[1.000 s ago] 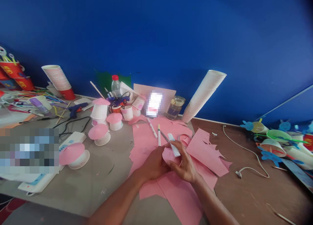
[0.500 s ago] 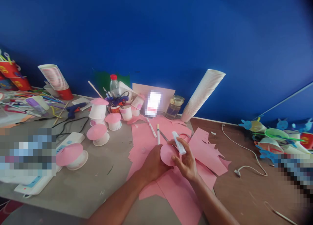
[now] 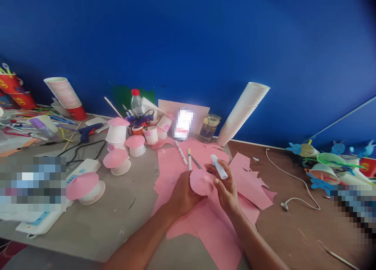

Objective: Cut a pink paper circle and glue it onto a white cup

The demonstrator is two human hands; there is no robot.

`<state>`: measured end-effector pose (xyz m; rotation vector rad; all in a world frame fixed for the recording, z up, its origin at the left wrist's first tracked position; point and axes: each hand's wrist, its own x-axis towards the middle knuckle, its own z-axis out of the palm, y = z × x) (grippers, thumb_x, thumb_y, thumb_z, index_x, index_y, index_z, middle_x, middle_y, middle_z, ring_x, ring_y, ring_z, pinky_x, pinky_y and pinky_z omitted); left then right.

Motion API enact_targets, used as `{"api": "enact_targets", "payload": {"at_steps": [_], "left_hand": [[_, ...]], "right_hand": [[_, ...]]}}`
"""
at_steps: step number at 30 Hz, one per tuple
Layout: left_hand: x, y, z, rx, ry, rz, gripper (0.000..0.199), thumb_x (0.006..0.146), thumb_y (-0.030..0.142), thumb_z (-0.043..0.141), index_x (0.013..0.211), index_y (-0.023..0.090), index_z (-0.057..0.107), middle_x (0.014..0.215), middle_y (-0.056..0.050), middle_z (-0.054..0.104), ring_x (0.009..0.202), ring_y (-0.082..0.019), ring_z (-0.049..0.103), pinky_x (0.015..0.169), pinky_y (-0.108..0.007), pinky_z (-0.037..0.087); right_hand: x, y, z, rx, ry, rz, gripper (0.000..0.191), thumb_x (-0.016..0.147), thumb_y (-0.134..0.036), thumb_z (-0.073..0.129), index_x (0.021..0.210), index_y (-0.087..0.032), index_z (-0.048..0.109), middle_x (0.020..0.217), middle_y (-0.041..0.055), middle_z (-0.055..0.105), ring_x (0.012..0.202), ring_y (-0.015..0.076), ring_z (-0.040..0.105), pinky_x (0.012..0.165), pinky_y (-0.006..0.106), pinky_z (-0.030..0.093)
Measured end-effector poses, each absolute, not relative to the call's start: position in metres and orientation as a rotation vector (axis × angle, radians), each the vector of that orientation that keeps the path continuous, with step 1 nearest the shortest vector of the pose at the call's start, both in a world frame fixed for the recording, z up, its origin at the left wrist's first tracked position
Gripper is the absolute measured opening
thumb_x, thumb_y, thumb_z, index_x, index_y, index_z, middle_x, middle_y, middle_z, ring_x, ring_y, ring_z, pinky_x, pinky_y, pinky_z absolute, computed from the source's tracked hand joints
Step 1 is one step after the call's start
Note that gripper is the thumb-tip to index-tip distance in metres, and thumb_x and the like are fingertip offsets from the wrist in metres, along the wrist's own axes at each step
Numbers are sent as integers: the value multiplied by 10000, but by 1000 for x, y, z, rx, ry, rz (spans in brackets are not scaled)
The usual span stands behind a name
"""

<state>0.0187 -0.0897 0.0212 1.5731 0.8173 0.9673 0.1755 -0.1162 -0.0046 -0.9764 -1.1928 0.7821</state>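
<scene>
The left hand (image 3: pixel 184 194) is curled around a pink paper disc (image 3: pixel 201 182), gripping it clear of the sheets below. Just beside it, the partly closed right hand (image 3: pixel 226 188) pinches a white tube (image 3: pixel 219 166) between thumb and fingers, with the tube's tip pointing up and away.

The disc looks light, thin and floppy, likely to crease if squeezed, so its rim seems the best place to take hold. The tube looks light and smooth; a firm hold around its barrel should stop it slipping.

Cut pink paper sheets (image 3: pixel 216 232) lie beneath both hands on the bench (image 3: pixel 117 227). Near them are 2 slim marker pens (image 3: pixel 189 159), and to the left stand white cups topped with pink paper domes (image 3: pixel 115 158).
</scene>
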Motion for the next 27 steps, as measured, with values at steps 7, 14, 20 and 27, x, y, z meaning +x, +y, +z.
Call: {"api": "enact_targets", "payload": {"at_steps": [7, 14, 20, 27], "left_hand": [[18, -87, 9, 1877, 907, 1038, 350, 642, 241, 726, 961, 164, 602, 957, -81, 656, 921, -280, 593, 776, -377, 485], [17, -84, -7, 2085, 818, 1055, 477, 649, 159, 682, 1088, 186, 497, 1081, -92, 595, 1009, -260, 548, 892, -424, 442], [17, -83, -16, 2226, 719, 1059, 538, 665, 103, 631, 1156, 202, 436, 1151, -98, 566, 1111, -268, 495, 958, -458, 412], [17, -82, -16, 2236, 684, 1082, 545, 688, 140, 659, 1173, 201, 416, 1165, -107, 561, 1128, -273, 487, 966, -469, 412]], "right_hand": [[178, -113, -4, -953, -1011, 909, 463, 833, -393, 606, 1258, -291, 454, 1037, 67, 679, 1046, 253, 598, 960, 484, 402], [173, -114, 5, -965, -877, 1081, 434, 776, -311, 671, 1180, -284, 514, 856, 7, 655, 797, 181, 613, 751, 337, 481], [172, -113, 12, -970, -803, 1142, 503, 737, -236, 708, 1196, -296, 513, 755, -33, 608, 731, 139, 561, 714, 273, 460], [174, -112, 12, -963, -730, 1193, 500, 725, -242, 708, 1189, -278, 524, 721, -28, 600, 671, 138, 560, 650, 274, 458]]}}
